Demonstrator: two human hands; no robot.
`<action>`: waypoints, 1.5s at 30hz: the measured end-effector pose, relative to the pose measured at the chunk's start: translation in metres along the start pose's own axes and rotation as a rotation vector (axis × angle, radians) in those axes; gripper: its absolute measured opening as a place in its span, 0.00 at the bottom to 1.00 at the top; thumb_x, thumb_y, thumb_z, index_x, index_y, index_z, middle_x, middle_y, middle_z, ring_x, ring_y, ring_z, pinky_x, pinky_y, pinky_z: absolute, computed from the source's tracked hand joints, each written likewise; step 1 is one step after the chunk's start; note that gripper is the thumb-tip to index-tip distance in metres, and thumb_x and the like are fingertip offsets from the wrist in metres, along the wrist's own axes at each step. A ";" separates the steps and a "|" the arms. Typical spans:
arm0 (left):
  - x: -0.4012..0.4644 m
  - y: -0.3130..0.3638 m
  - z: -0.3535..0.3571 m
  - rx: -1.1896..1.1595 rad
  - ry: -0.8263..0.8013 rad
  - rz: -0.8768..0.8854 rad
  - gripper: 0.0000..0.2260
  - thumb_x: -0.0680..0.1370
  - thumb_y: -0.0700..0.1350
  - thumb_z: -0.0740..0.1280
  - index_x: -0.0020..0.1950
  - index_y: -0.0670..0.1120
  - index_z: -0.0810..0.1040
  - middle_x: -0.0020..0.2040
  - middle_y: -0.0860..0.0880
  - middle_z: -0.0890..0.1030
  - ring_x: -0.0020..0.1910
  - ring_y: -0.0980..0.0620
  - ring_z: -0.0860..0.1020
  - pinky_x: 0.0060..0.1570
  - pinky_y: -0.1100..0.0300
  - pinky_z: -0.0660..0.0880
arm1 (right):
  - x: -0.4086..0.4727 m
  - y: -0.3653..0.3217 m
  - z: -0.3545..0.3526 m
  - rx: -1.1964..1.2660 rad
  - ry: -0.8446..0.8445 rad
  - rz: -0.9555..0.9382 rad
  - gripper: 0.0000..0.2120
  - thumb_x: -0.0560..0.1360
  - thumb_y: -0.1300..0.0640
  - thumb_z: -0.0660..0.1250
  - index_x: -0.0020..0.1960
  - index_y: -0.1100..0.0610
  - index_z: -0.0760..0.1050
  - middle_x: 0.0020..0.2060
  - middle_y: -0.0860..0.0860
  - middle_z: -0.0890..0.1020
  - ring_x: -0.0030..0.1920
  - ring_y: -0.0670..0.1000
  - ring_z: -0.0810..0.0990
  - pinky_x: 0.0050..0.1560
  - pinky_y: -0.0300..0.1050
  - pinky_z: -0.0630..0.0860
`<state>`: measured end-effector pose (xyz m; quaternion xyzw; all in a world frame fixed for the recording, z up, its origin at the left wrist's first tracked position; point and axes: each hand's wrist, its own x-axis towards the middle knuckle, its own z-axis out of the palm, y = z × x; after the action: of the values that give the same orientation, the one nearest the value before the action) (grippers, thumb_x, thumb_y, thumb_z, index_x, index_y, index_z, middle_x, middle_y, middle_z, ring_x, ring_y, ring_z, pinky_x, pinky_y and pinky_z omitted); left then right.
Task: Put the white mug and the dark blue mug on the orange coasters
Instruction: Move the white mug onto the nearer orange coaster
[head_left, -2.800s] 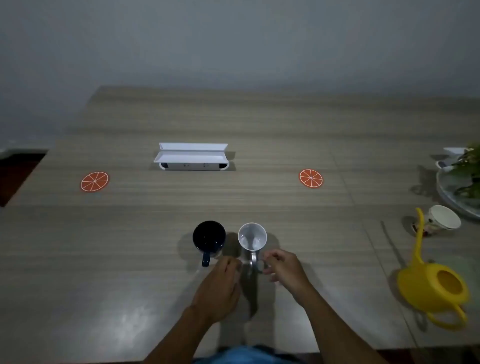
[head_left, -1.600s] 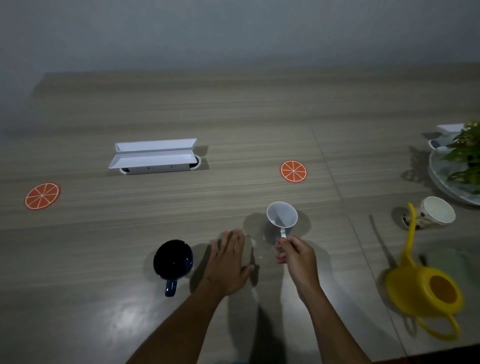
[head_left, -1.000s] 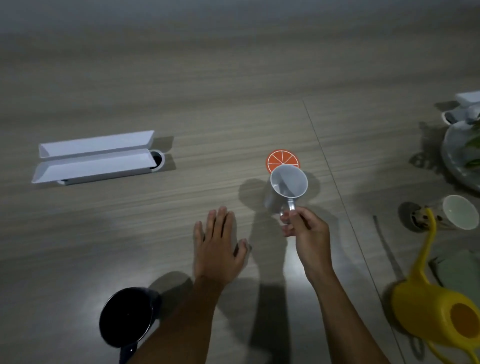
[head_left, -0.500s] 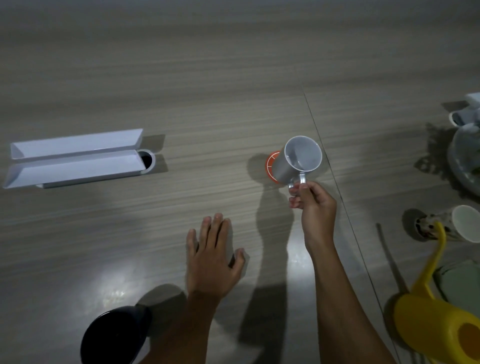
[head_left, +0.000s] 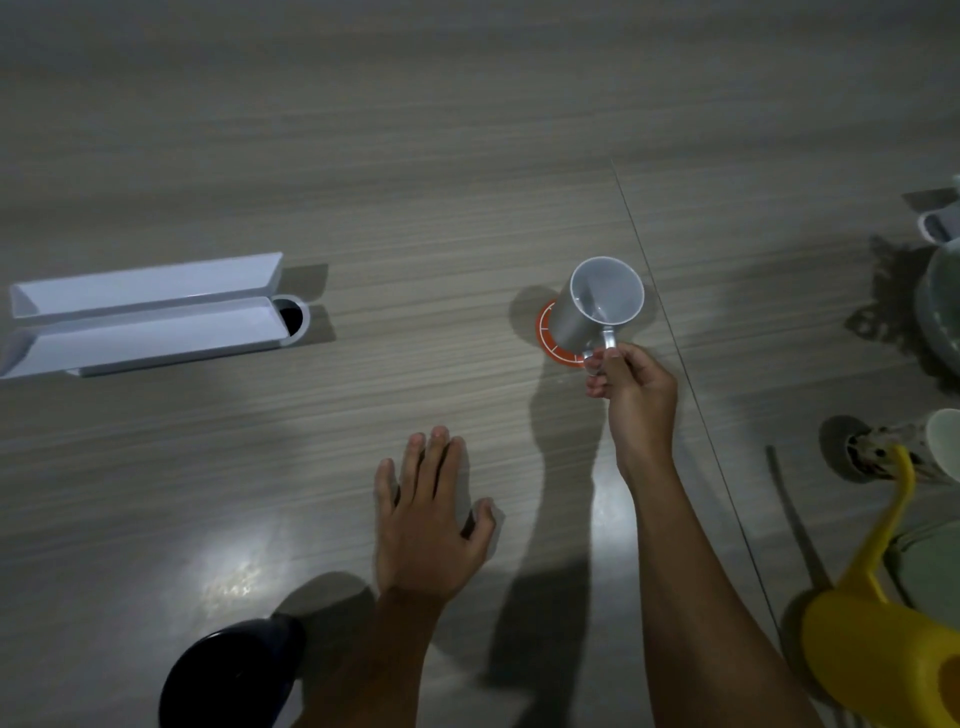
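My right hand (head_left: 631, 387) grips the handle of the white mug (head_left: 597, 306), which stands upright over an orange coaster (head_left: 551, 344); only the coaster's left and front rim shows, and I cannot tell whether the mug's base touches it. My left hand (head_left: 428, 514) lies flat on the wooden table (head_left: 415, 182) with fingers spread, holding nothing. The dark blue mug (head_left: 228, 680) stands at the bottom left edge, next to my left forearm. The second orange coaster is out of view.
A white open cable box (head_left: 145, 317) sits in the table at left. At right are a yellow watering can (head_left: 883, 660), a patterned cup lying on its side (head_left: 904, 452), a grey dish (head_left: 940, 312) and a small white cup (head_left: 937, 226).
My right hand carried the white mug away from me and lowered it over the right-hand coaster. My left hand stayed flat on the table. The view shifted forward, leaving the dark blue mug at the bottom edge.
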<state>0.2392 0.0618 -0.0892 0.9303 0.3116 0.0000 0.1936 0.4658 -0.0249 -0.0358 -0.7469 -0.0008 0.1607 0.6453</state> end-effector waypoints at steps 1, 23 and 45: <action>0.000 0.000 0.000 -0.007 0.007 0.002 0.33 0.76 0.59 0.62 0.79 0.47 0.61 0.80 0.47 0.60 0.80 0.46 0.54 0.76 0.38 0.51 | 0.000 0.001 0.000 0.003 -0.002 0.004 0.09 0.77 0.58 0.65 0.42 0.51 0.83 0.36 0.48 0.85 0.32 0.47 0.77 0.39 0.50 0.75; 0.000 -0.001 0.003 0.007 0.014 0.000 0.33 0.77 0.59 0.61 0.79 0.47 0.60 0.81 0.48 0.60 0.80 0.47 0.52 0.77 0.39 0.51 | 0.004 0.009 0.002 -0.001 0.028 0.007 0.11 0.77 0.59 0.66 0.40 0.48 0.83 0.34 0.47 0.85 0.31 0.47 0.77 0.38 0.47 0.75; -0.003 -0.002 -0.001 0.007 -0.017 0.012 0.32 0.79 0.61 0.56 0.80 0.48 0.56 0.81 0.48 0.57 0.81 0.47 0.51 0.77 0.41 0.48 | -0.061 0.019 -0.028 -0.294 -0.012 0.030 0.12 0.77 0.63 0.67 0.59 0.52 0.80 0.54 0.48 0.84 0.49 0.52 0.84 0.57 0.55 0.81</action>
<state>0.2352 0.0622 -0.0885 0.9327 0.3045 -0.0078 0.1929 0.4109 -0.0675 -0.0363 -0.8322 -0.0172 0.1729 0.5265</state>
